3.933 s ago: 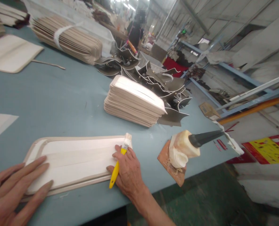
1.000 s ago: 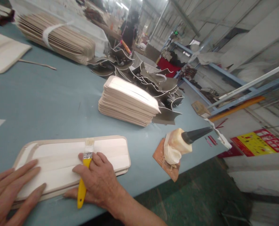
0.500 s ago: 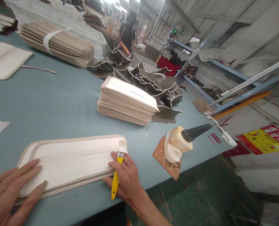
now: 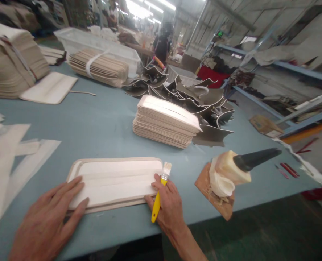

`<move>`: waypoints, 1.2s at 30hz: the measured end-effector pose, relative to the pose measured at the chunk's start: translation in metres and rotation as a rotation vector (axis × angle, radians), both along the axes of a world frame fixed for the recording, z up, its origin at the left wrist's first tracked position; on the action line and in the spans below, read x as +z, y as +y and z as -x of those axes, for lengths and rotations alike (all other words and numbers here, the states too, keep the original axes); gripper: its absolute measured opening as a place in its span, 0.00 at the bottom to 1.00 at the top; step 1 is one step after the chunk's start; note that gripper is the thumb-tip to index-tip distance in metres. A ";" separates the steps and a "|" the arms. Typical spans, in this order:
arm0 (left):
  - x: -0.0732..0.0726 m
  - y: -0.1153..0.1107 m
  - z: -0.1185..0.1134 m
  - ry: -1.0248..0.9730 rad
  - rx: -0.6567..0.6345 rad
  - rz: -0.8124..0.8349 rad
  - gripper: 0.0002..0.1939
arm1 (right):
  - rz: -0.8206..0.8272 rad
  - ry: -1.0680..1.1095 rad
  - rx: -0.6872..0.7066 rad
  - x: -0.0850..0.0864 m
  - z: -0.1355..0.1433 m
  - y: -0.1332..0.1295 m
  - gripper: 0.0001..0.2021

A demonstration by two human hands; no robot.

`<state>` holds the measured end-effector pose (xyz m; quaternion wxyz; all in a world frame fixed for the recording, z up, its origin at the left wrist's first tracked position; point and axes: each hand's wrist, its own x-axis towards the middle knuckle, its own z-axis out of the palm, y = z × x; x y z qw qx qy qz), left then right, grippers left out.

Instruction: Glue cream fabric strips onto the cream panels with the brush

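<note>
A long white panel with beige edges (image 4: 117, 179) lies on the blue-green table near its front edge, on top of at least one similar piece. Spread fingers of my left hand (image 4: 52, 214) rest on the panel's left end. At the right end, my right hand (image 4: 169, 206) holds a yellow brush (image 4: 156, 206) between its fingers, bristles pointing away from me, just beside the panel's corner. The fingertips of that hand also touch the panel's right edge. To the right, a glue-smeared bottle with a dark nozzle (image 4: 228, 174) stands tilted on a brown board (image 4: 204, 181).
Behind the panel sits a stack of similar pieces (image 4: 163, 125), with dark grey bag parts (image 4: 196, 98) beyond it. White strips (image 4: 16, 152) lie at left. A banded bundle (image 4: 103, 69) and a clear bin (image 4: 95, 41) are farther back. Red pens (image 4: 290, 169) lie at right.
The view has turned left, so things appear farther right and a big stack shows at the left. The brush has shifted from over the panel's corner to just beside it.
</note>
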<state>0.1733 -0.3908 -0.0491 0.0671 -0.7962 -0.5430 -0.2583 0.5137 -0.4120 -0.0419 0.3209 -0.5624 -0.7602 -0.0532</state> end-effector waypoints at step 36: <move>0.022 0.024 -0.133 0.182 -0.201 0.209 0.45 | -0.054 0.072 0.085 -0.018 -0.012 0.031 0.10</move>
